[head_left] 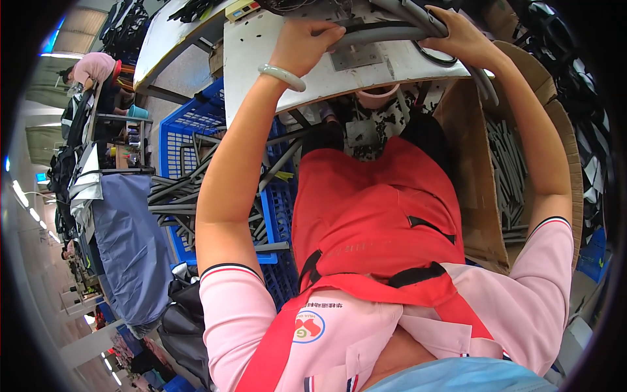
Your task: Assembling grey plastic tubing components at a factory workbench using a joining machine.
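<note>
Over the white worktable (251,75), a grey foam tube (385,35) with a dark strip along it stretches between my hands. My left hand (302,47), with a pale bangle at its wrist, pinches the tube's left end between thumb and fingers. Farther right, my right hand (464,40) is closed around the tube where it meets other grey tubing, one length of which hangs past the table edge. Below the tube a metal plate (356,59) is set into the tabletop. What lies inside my right palm is hidden.
To my left a blue plastic crate (175,134) holds several grey tubes. An open cardboard box (467,176) with more tubes stands at my right. Under the table sits a pink bucket (377,98). Another person (99,68) bends over work at far left.
</note>
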Demonstrator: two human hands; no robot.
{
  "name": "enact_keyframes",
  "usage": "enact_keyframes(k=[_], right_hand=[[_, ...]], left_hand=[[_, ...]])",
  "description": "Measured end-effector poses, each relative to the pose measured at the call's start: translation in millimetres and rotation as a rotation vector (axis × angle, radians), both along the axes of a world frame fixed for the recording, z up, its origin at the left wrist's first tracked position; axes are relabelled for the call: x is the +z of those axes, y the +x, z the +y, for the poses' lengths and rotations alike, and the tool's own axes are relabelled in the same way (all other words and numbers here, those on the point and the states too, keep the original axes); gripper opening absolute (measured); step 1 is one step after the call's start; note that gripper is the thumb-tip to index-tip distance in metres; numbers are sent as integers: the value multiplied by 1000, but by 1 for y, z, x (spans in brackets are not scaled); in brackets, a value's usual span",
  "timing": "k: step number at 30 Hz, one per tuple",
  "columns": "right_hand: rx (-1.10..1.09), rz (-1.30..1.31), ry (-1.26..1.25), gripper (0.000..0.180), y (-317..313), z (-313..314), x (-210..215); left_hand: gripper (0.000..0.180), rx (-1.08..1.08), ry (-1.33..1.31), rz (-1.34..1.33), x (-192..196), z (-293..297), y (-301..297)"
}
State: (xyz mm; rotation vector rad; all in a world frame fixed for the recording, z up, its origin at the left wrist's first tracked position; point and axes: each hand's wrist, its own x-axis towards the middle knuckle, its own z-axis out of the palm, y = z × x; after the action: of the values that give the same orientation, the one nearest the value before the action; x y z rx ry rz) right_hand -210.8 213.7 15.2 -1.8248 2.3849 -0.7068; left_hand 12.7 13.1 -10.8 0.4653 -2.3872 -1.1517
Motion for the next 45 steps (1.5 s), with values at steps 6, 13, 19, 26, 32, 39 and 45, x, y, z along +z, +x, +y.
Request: enact_keyframes(k=[6,13,19,26,32,39,45], right_hand=[[5,-135,109,77,10,-4,20],[3,-71,12,75,3,-12,14],[41,-63,16,65,-9,-29,11],[-35,-169,2,52,11,-3,18],[-13,-336,-290,47,36,16,29],[662,633,-340,16,165,6,-54],[500,308,-60,32,133,-12,-50]], left_hand=[[30,27,-1,28,0,-5,2],[27,24,-2,39,0,-14,-4],[22,124,-11,12,2,-23,-23],[25,120,122,-34,1,-21,-8],[27,172,-393,128,-3,-45,21],[30,-199,51,-163,-4,45,-3],[30,-266,148,-59,-30,34,21]])
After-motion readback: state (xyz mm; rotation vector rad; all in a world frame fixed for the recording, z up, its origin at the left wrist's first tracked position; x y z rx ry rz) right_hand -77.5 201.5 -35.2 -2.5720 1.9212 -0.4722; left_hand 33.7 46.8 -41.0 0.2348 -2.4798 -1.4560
